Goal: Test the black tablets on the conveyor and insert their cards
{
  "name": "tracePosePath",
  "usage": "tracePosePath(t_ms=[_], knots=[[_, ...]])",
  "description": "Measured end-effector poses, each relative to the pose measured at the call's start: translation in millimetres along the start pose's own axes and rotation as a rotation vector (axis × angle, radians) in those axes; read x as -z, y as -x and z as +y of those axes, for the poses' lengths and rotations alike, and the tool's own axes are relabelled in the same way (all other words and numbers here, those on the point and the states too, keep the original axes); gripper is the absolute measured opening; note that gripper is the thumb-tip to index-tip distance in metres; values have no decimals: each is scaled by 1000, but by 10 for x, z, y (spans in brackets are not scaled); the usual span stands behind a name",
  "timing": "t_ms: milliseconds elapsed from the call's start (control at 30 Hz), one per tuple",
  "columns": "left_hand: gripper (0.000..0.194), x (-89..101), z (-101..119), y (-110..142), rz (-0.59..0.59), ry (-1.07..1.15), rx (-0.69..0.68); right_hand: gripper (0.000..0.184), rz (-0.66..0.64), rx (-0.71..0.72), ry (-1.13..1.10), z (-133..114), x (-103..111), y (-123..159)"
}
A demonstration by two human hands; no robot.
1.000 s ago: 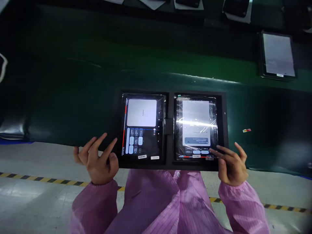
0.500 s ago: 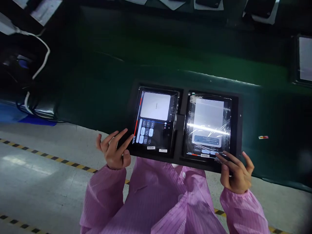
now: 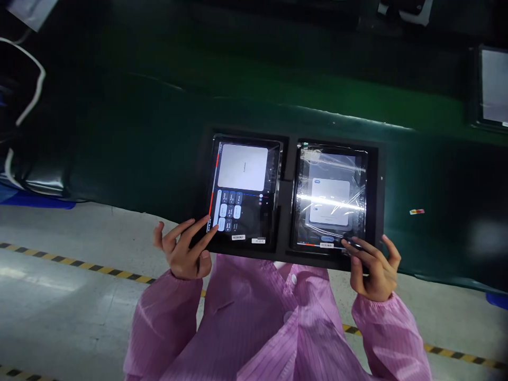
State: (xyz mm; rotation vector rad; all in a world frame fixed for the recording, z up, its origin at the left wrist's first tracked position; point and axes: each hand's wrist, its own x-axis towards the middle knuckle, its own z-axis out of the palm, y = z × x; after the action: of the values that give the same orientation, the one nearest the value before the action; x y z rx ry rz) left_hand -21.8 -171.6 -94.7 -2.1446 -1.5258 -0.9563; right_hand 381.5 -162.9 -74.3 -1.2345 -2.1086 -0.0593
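Observation:
Two lit tablets lie side by side in a black tray [image 3: 286,198] at the table's near edge. The left tablet [image 3: 246,198] shows a white panel, rounded tiles and a red strip. On the right tablet [image 3: 331,201], under glossy clear film, a white pop-up box is showing. My left hand [image 3: 186,248] has its fingers spread, with a fingertip at the left tablet's lower left edge. My right hand [image 3: 375,267] is also open, its fingertips at the right tablet's lower right corner. Small white barcode labels [image 3: 258,241] sit along the left tablet's near edge.
A green mat [image 3: 151,137] covers the table. A small coloured sticker [image 3: 416,211] lies on it at right. Another tablet [image 3: 494,87] stands at the far right. A white cable [image 3: 37,87] curves at the left. Yellow-black tape [image 3: 79,263] marks the floor.
A white pop-up box has replaced the earlier page on the right tablet. My left fingertips have moved onto the left tablet's edge. The whole view has shifted slightly.

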Motion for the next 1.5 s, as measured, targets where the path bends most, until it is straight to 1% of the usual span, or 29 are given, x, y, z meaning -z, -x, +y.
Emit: tracePosePath(t_ms=[100,200,300,400,467,600,700,767,867,933,1100,1300,1400,1500], knots=[[42,11,15,-37,16,6,-34,15,7,2,-21,3,1,-2],[43,16,21,-51,19,-5,-50,14,-7,-34,-51,4,19,-57],[44,7,17,-38,9,-7,-44,12,-15,-85,-82,20,37,-179],[44,-14,10,-19,14,10,-34,10,-12,-76,-78,57,18,-370],[45,-27,6,-4,18,25,-21,10,-54,-33,-59,84,-31,-530],[47,-40,-3,37,6,35,25,11,-210,69,-44,130,-193,-845],[47,-39,-12,74,8,33,52,9,-287,92,-31,177,-288,-977],[47,-36,-20,92,9,48,62,10,-256,70,-13,225,-304,-993],[47,-31,-33,97,13,85,56,10,-110,-14,33,319,-276,-932],[46,-32,-40,88,17,106,46,9,-56,-64,51,379,-253,-871],[46,-38,-35,68,17,108,52,8,-92,-76,31,448,-257,-789],[55,-2,6,57,-89,67,124,7,-119,-51,25,460,-282,-788],[54,5,23,35,-116,69,147,6,-83,-61,1,481,-271,-766],[49,-1,28,3,-136,57,118,6,-32,-71,-6,499,-257,-739]])
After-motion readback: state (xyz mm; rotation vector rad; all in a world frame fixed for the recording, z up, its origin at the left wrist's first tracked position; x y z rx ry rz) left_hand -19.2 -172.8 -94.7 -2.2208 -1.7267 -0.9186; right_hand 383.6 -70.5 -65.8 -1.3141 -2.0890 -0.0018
